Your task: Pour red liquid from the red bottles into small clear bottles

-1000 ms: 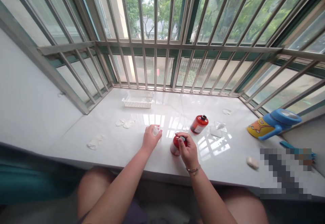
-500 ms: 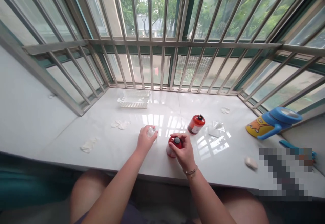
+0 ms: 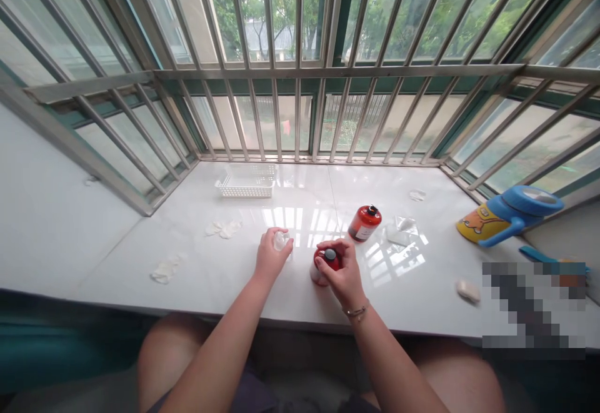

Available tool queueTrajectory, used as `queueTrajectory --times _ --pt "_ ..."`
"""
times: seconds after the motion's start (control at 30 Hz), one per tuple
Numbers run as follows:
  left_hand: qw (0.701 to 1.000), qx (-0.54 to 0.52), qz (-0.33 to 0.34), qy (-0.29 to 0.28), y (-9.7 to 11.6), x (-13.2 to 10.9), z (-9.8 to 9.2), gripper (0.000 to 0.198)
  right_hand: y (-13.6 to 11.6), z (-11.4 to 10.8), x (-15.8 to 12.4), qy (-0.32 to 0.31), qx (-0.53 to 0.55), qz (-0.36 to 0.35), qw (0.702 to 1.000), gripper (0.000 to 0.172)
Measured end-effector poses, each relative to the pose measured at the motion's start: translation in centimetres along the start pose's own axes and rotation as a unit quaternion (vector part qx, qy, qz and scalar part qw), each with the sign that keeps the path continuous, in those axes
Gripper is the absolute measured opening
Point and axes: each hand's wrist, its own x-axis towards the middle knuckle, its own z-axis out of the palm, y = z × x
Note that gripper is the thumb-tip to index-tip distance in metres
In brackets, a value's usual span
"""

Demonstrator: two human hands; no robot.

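Note:
My right hand (image 3: 344, 275) is wrapped round a small red bottle (image 3: 322, 264) with a dark top, standing on the white sill (image 3: 234, 263) near its front edge. My left hand (image 3: 269, 257) is closed on a small clear cap-like piece (image 3: 281, 239) just to the bottle's left. A second red bottle (image 3: 364, 222) with a white label stands a short way behind and to the right, untouched.
A white slotted basket (image 3: 246, 182) sits at the back left by the window bars (image 3: 290, 107). White crumpled bits (image 3: 222, 228) lie on the left; clear wrappers (image 3: 400, 232) on the right. A blue and yellow cup (image 3: 509, 216) lies at far right, a white lump (image 3: 467, 290) near the front.
Both hands stay on the same things. My right hand has shifted its grip so the bottle's dark top now shows between the fingers; the camera has tilted a little.

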Motion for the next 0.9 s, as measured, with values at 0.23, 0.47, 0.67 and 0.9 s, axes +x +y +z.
queueTrajectory --times 0.23,0.47,0.67,0.9 --pt "1.0 0.009 0.02 -0.014 -0.34 0.17 -0.05 0.017 0.05 -0.11 0.04 -0.027 -0.024 -0.013 0.999 0.029" --pt "1.0 -0.009 -0.016 -0.008 -0.15 -0.08 0.01 0.03 -0.06 0.06 0.0 -0.016 -0.011 -0.01 1.0 0.02" --pt "0.999 -0.047 -0.02 -0.001 -0.19 -0.13 0.14 0.037 0.18 0.22 -0.07 0.004 0.024 -0.007 1.0 0.03" --pt "0.999 -0.039 -0.031 -0.005 -0.29 -0.16 0.12 0.034 0.2 -0.11 0.01 -0.026 -0.044 -0.025 0.998 0.018"
